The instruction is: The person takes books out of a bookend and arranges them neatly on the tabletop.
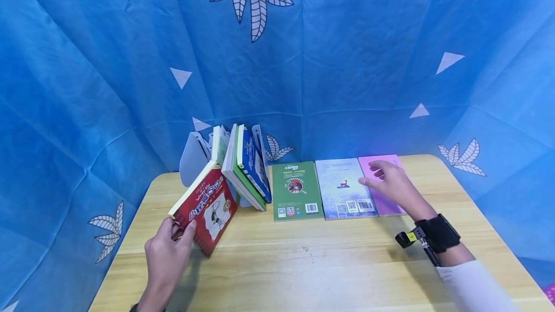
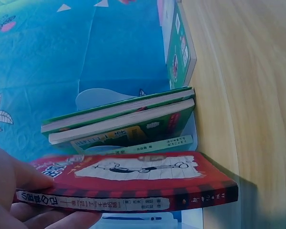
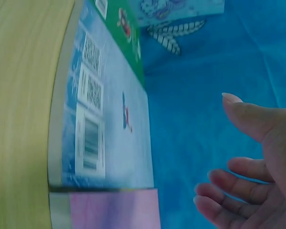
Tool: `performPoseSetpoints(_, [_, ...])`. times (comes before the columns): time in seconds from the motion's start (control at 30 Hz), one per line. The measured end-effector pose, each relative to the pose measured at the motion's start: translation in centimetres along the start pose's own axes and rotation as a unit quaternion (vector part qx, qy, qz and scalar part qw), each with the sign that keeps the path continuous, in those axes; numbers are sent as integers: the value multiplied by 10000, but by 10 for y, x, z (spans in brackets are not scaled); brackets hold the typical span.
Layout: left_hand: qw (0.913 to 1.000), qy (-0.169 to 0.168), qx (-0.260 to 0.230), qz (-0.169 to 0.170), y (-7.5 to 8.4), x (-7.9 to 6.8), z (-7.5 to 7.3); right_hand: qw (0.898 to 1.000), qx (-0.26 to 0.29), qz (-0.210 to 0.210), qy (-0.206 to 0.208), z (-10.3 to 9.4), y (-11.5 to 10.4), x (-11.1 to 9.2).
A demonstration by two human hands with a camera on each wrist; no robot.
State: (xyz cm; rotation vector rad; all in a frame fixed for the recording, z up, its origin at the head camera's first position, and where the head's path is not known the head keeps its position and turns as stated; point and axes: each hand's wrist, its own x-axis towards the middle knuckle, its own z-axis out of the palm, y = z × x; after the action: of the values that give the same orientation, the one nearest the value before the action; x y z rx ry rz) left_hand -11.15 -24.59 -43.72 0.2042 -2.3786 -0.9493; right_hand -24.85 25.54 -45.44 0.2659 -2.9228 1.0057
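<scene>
My left hand [image 1: 168, 249] pinches a red book [image 1: 211, 208] by its spine, thumb on the cover and fingers behind. The book stands tilted at the front of a white book rack [image 1: 193, 158]. In the left wrist view the red cover [image 2: 138, 172] and dark spine face me. Inside the rack lean several books, among them a blue one [image 1: 256, 162] and a green one [image 1: 243, 172]. My right hand [image 1: 390, 184] hovers over the pink book [image 1: 381, 206], fingers loosely bent, holding nothing. In the right wrist view its thumb and fingers [image 3: 238, 186] are apart.
On the table [image 1: 321, 264], to the right of the rack, a green book [image 1: 297, 191], a pale blue book [image 1: 344, 189] and the pink one lie flat side by side. A blue cloth [image 1: 338, 61] with leaf prints hangs behind and around the table.
</scene>
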Motion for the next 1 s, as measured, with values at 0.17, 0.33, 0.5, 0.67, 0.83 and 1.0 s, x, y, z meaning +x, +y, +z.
performPoseSetpoints(0.17, [10000,-52,-26,-17,3,-3,-5,9998,67,-212,-2,2,-13,-6])
performPoseSetpoints(0.33, [9996,-191,-87,-193,8,-5,-11,9991,94,-419,-36,4,-27,-13])
performPoseSetpoints(0.5, [9980,-431,-27,-471,12,-8,-19,9977,205,-633,-106,7,-40,-20])
performPoseSetpoints(0.67, [9977,-565,52,-373,17,-13,-26,9957,244,-889,-99,11,-50,-25])
performPoseSetpoints(0.83, [9967,-720,-24,-368,23,-18,-29,9926,318,-1164,-143,18,-63,-30])
performPoseSetpoints(1.0, [9959,-828,-321,-167,29,-22,-25,9893,409,-1365,-305,23,-75,-36])
